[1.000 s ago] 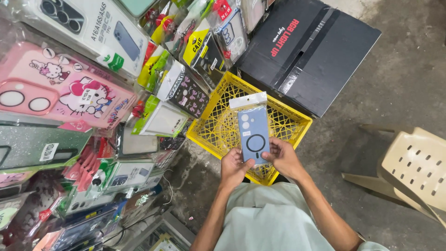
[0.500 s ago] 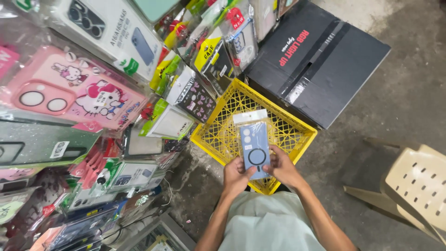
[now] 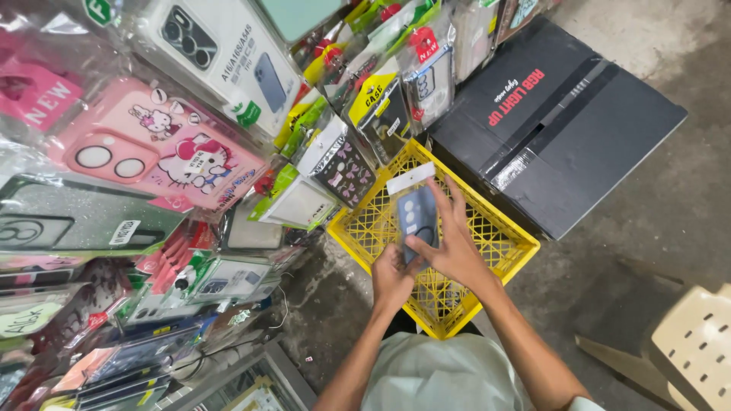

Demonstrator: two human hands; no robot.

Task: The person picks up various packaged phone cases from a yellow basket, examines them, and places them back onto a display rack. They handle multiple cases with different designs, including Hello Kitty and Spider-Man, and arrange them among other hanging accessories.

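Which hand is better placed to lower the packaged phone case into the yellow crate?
Probably the right hand: its fingers spread across the front of the phone case, directly above the yellow crate. The left hand only grips the bottom edge.

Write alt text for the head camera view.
Two hands, left hand and right hand, hold a packaged blue phone case over a yellow crate. Hanging phone cases fill the left; a black box lies behind.
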